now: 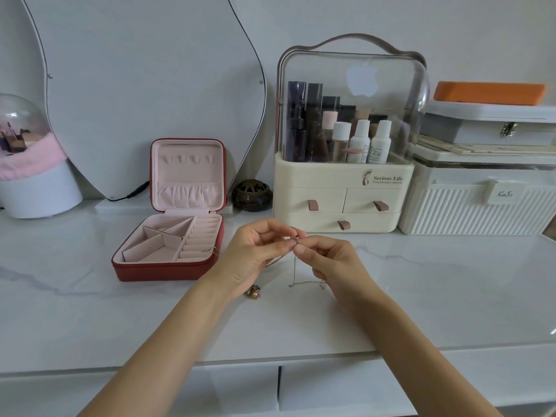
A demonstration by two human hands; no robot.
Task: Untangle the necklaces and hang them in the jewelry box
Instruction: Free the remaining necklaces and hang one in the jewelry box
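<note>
Rose-gold pendant (252, 292) lies nearest on the counter (421, 284); above it my left hand (252, 254) and right hand (329, 260) pinch the chain (295, 266), untangling. Next: careful separating pulls, then hanging in the jewelry box (171, 248) at ten o'clock.

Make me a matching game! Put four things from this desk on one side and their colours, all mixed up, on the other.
Things:
1. jewelry box outside
2. makeup organizer drawers
3. flat block on the stacked boxes
4. fluffy cloth on the round tub

Colours:
A. orange
B. pink
C. red
D. cream

Pairs: 1-C, 2-D, 3-A, 4-B
</note>
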